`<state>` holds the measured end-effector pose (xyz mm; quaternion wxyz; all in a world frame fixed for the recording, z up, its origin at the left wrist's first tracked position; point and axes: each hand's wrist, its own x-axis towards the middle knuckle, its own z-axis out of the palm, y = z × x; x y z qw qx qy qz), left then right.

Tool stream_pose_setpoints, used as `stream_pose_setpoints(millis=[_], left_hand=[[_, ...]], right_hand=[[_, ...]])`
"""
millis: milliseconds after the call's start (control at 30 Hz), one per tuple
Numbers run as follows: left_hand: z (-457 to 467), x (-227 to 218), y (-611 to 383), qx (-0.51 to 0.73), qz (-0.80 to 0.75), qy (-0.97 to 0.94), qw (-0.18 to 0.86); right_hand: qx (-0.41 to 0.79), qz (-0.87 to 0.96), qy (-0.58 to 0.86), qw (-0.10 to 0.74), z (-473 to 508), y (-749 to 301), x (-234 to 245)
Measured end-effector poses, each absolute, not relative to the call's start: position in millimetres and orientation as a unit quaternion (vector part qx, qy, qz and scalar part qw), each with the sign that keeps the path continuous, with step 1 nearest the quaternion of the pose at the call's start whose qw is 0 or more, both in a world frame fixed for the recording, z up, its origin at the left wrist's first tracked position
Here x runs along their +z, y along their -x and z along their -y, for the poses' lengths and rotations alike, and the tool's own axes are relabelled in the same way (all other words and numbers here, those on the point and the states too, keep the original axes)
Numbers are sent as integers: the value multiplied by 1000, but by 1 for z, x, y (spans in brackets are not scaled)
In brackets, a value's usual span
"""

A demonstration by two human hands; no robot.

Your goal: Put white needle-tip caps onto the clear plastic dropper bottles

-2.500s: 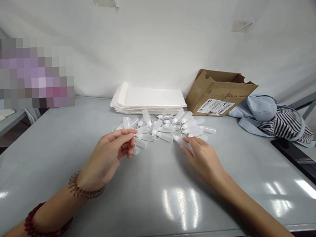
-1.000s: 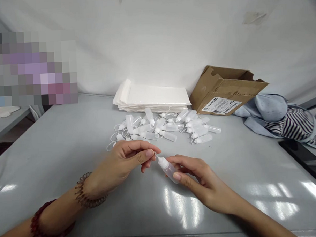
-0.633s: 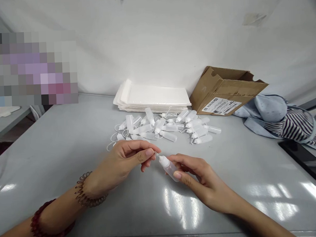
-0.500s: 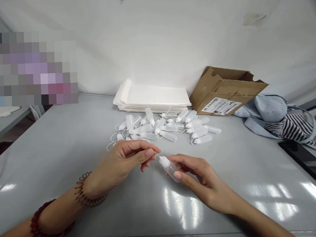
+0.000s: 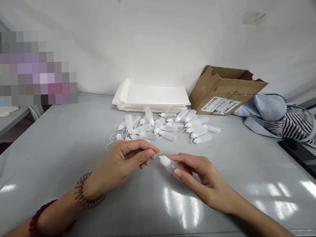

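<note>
Since the earlier frame, the right hand (image 5: 202, 179) has turned the needle-tip plastic bottle (image 5: 169, 164) closer to level, and the bottle's body now sits partly behind the fingers (image 5: 184, 161). In the head view, those fingers and the thumb are closed narrowly around the bottle, which is held above the table (image 5: 57, 154) with its thin metal needle pointing left. The needle tip is just beside the left hand (image 5: 120, 165), whose thumb and forefinger are pinched together; anything between them is hidden or too small to tell.

Behind the hands lies a loose pile of translucent bottles (image 5: 161, 127), some with looped tethers. Beyond it, a stack of white padded mailers (image 5: 151, 96) lies against the wall, beside an open cardboard box (image 5: 225, 91) tipped on its side with a shipping label (image 5: 220, 105). A light blue garment (image 5: 270, 108) and striped fabric (image 5: 291, 125) lie to the right. A coiled bracelet (image 5: 85, 191) and a dark red beaded bracelet (image 5: 44, 221) circle the left arm.
</note>
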<state>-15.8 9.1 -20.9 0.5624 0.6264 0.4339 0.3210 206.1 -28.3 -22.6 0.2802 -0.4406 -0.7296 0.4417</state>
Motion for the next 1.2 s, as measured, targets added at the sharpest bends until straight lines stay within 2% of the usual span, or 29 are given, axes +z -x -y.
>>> stream_pose_setpoints(millis=[400, 800, 867, 1033, 1200], left_hand=[[-5, -24, 14, 311, -443, -691, 479], [-4, -24, 10, 315, -445, -707, 451], [-2, -25, 10, 329, -447, -722, 412], [7, -35, 5, 371, -408, -800, 234], [14, -44, -2, 341, -411, -820, 208]], right_hand=[[417, 734, 453, 287, 29, -206, -21], [451, 721, 448, 275, 28, -201, -27], [477, 697, 463, 268, 27, -200, -27], [542, 606, 497, 303, 27, -192, -30], [597, 545, 470, 355, 30, -186, -38]])
